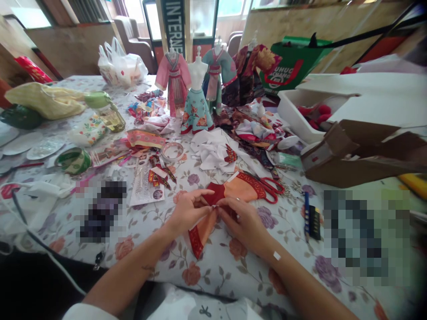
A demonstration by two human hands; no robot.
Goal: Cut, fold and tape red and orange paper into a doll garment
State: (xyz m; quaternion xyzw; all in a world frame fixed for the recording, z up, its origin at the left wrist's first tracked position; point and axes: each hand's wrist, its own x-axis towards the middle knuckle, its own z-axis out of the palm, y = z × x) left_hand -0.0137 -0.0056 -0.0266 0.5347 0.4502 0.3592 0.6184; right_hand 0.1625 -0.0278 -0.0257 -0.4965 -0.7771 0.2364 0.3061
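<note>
A small orange doll garment with red patterned trim [240, 186] lies on the flowered tablecloth [220, 266] in front of me. My left hand [187, 210] pinches its red edge from the left, fingers closed on the cloth. My right hand [243, 220] pinches the same spot from the right, thumb and fingers pressed together on the fabric. The two hands meet at the garment's middle. Red-handled scissors [271, 186] lie just beyond the garment, to the right.
Small mannequins in doll dresses [196, 95] stand at the table's middle back, amid fabric scraps [216, 151] and ribbons. Tape rolls [72, 160] lie left, a brown cardboard box [360, 155] and white bin [300, 113] right, a green bag [293, 66] behind.
</note>
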